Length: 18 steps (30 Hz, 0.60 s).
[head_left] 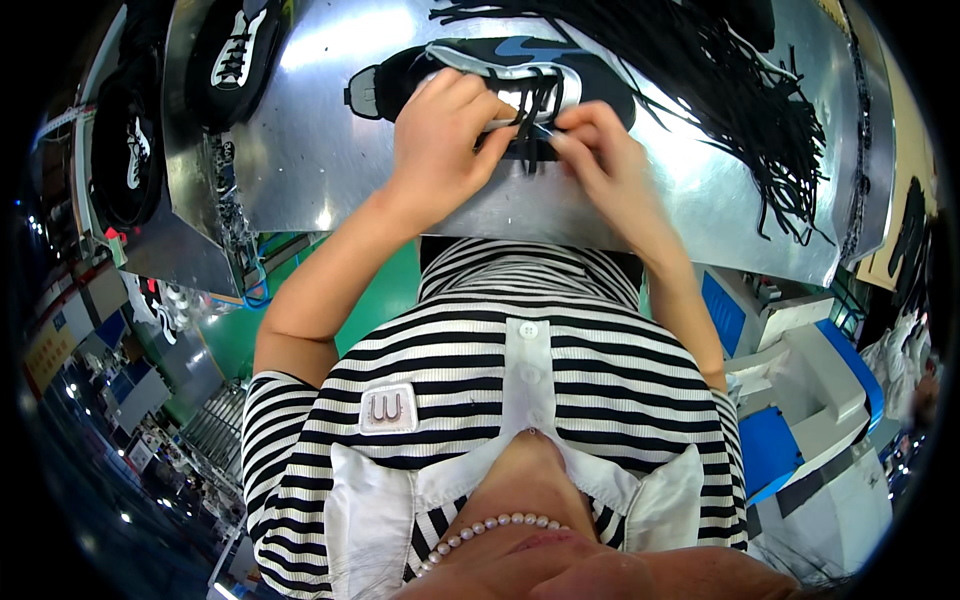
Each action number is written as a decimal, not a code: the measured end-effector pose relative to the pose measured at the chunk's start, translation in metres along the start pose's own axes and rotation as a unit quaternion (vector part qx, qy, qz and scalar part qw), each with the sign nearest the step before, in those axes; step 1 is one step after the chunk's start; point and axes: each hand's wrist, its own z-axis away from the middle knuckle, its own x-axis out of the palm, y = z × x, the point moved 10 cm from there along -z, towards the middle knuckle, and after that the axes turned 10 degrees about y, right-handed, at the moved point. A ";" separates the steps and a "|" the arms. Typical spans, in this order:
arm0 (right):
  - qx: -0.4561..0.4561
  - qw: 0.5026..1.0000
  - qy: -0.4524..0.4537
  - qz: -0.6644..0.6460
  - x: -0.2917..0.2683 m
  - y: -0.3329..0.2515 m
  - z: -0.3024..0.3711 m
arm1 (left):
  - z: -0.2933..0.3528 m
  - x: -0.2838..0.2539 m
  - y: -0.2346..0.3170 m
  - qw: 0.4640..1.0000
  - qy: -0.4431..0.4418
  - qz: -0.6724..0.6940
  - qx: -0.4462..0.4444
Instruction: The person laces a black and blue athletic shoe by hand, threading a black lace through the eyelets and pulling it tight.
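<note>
A black shoe point(600, 82) with a blue curved stripe and a pale grey-white tongue lies on its side on the metal tabletop, its toe to the right. Black shoelaces point(540, 92) run across its tongue, with loose ends hanging toward me. My left hand point(448, 140) is closed over the near side of the shoe, its thumb and forefinger at the edge beside the laces. Just right of the laces, my right hand point(608, 155) pinches thumb and forefinger together by a thin pale sliver; what exactly they hold is too small to name.
A big bundle of loose black laces point(715, 95) spreads over the metal table point(330, 170) at the right. Another laced black shoe point(235, 65) stands at the left, and a further black shoe point(135, 150) lies beyond it. Below right is a white-and-blue machine point(800, 390).
</note>
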 end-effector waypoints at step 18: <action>-0.183 0.980 -0.030 0.066 0.013 -0.061 -0.045 | 0.016 -0.009 0.025 0.987 0.040 -0.061 0.145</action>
